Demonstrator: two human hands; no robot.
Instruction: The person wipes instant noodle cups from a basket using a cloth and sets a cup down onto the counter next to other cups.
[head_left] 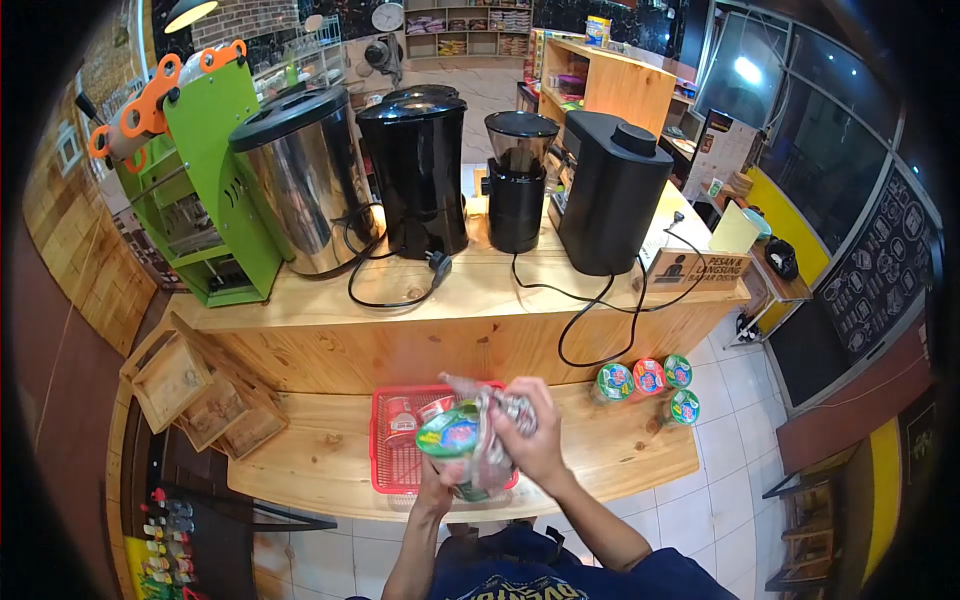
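Note:
My left hand (438, 486) is wrapped round the lower side of a green-lidded cup (447, 432), tilted above a red basket (382, 470). A crumpled greyish cloth (490, 450) hangs against the cup, pinched in my right hand (530, 435). Red-and-white packs (401, 421) lie in the basket behind the cup. To the right on the lower counter stand several lidded cups, among them one with a red lid (649, 376) and one with a green lid (685, 407). The cloth and my fingers hide part of the held cup.
On the upper ledge (440, 300) stand a green rack (220, 190), a steel container (315, 190), black appliances (615, 190) with loose cables and a wooden sign (697, 270). Wooden crates (200, 390) lean at the left of the lower counter (310, 450).

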